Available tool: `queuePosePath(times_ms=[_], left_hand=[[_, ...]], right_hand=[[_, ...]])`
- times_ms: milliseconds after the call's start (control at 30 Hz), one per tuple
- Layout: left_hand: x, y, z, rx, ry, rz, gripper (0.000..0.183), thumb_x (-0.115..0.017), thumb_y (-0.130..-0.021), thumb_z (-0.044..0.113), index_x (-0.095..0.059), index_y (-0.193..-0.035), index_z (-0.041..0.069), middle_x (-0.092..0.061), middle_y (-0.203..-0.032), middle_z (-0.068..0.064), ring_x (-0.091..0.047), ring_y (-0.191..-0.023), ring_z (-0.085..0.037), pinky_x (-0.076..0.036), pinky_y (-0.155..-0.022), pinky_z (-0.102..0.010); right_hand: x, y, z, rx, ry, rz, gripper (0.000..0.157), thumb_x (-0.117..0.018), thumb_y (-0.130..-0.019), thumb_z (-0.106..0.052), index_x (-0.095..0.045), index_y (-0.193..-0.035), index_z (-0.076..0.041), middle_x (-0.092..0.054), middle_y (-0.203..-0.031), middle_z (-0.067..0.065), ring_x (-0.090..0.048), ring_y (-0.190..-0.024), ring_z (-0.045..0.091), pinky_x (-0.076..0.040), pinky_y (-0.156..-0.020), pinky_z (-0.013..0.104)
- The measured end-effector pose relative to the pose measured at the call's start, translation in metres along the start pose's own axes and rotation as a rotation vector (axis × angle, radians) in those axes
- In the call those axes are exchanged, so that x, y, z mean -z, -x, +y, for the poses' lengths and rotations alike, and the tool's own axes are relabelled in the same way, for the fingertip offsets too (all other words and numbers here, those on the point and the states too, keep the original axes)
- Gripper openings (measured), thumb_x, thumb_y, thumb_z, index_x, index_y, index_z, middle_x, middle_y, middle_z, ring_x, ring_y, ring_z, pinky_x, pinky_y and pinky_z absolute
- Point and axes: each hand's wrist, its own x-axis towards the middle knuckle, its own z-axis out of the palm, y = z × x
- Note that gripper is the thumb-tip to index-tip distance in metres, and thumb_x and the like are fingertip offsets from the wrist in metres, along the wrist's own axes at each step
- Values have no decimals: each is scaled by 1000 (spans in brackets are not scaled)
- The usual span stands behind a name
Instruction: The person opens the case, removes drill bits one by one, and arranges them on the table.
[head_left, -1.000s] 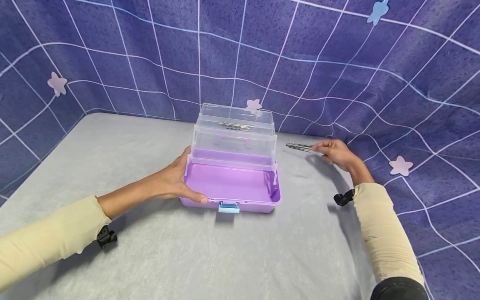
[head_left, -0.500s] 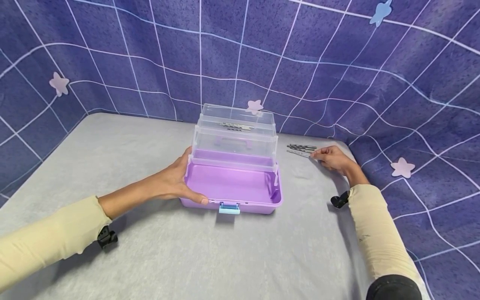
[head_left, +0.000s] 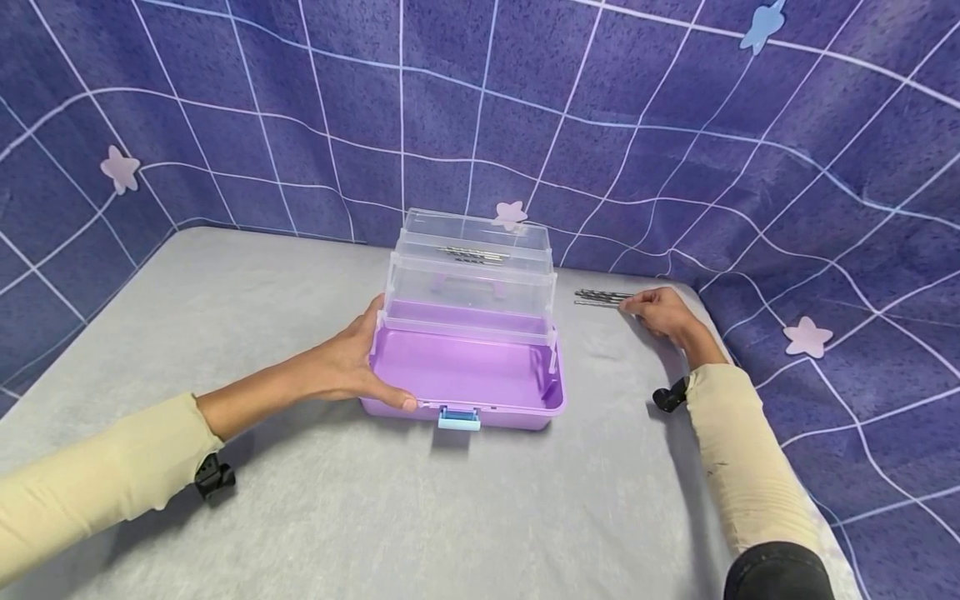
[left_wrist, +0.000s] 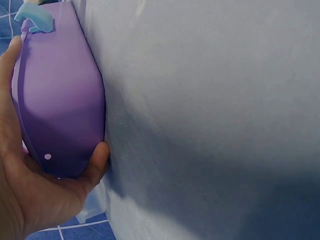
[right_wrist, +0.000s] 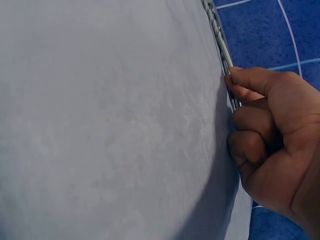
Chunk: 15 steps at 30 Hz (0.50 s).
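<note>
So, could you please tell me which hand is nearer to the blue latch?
Left. The left hand grips the left end of the box, just left of the latch; the right hand is farther off, at the drill bits right of the box.

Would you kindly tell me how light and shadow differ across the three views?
Head view: bright, with a soft shadow below the blue latch; left wrist view: dimmer, a broad shadow beside the purple box; right wrist view: also dim, shadow on the grey surface beside the right hand.
</note>
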Motion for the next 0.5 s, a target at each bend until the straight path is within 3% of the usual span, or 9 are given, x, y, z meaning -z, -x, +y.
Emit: queuePosePath(times_ms=[267,500], left_hand=[[0,-1,-1,-12,-12,2,162,-114,-64,37,-2,-180,29,-45,-168,-13,-57,-146,-38,-42,-129,-68],[0,1,1,38,-53,8,166,-113,-63,43,3,-181,28,-40,-170,-19,-54,-148,-40,-39,-130,-72]], right_hand=[[-1,-4,3,-19,-8,85,42,-75,-108,-22,-72,-136,10,-49,-55,-16,-36,-43,-1,-31,-43,23],[0,-3,2,2,-43,132,31,-77,-105,-21,-76,-124,4,-48,-53,-16,-36,-43,0,-31,-42,23]])
